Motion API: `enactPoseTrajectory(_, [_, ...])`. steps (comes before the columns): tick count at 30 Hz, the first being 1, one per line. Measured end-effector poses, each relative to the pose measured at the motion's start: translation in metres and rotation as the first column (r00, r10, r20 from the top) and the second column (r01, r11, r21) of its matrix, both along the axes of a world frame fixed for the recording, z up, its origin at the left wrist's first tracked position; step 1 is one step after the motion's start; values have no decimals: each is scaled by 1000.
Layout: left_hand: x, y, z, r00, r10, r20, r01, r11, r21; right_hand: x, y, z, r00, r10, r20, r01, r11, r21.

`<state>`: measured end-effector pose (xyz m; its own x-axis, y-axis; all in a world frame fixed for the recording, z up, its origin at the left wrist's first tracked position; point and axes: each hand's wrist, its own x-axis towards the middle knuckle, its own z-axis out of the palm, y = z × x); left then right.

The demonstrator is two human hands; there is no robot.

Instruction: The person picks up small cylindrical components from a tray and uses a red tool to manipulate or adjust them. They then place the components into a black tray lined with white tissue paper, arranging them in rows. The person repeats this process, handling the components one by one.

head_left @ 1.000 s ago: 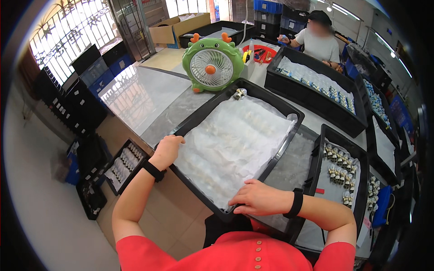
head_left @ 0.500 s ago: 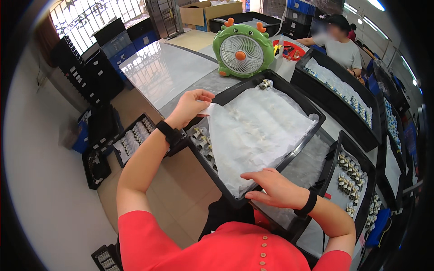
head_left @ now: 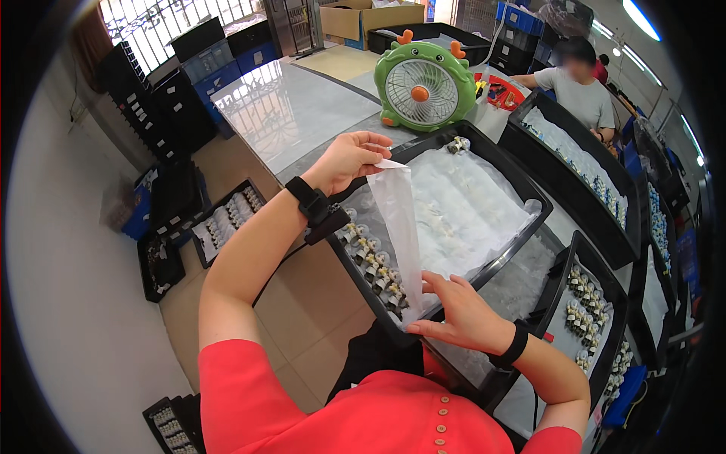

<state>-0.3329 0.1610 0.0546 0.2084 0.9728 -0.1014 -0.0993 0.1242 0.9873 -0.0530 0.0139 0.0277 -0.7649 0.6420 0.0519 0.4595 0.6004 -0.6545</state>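
A thin white liner sheet [head_left: 395,208] is lifted and folded into a narrow strip over a black tray [head_left: 508,251]. My left hand [head_left: 349,161] pinches its far corner above the tray's left rim. At the near rim, my right hand [head_left: 467,314] is open, thumb and fingers apart, by the sheet's lower end. Left of the strip, a row of small metal-and-white fittings [head_left: 376,262] lies uncovered. White lining [head_left: 454,204] covers the tray's middle and right, with bumps showing through. One loose fitting [head_left: 457,144] sits in the far corner.
A green cartoon-shaped fan [head_left: 425,87] stands beyond the tray. To the right are black trays holding similar fittings [head_left: 586,303] and blue-tipped parts [head_left: 597,178]. A person [head_left: 578,94] works at the far right. Stacked crates [head_left: 181,113] and a floor-level tray [head_left: 227,219] are at left.
The sheet, spread across most of the tray before, is now drawn up into a narrow strip, uncovering the left row of fittings. My left hand has risen slightly, and the view has shifted.
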Motion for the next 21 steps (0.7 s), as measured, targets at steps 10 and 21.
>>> enactPoseTrajectory(10, [-13,-21,5,950,-3,-312,-9,999,-38,4,0,-1,987,98,123,-100,995,4])
enactPoseTrajectory(21, [20,-23,18,162,188,-969,494,835,245,55,-51,96,915,88,-393,172,798,577])
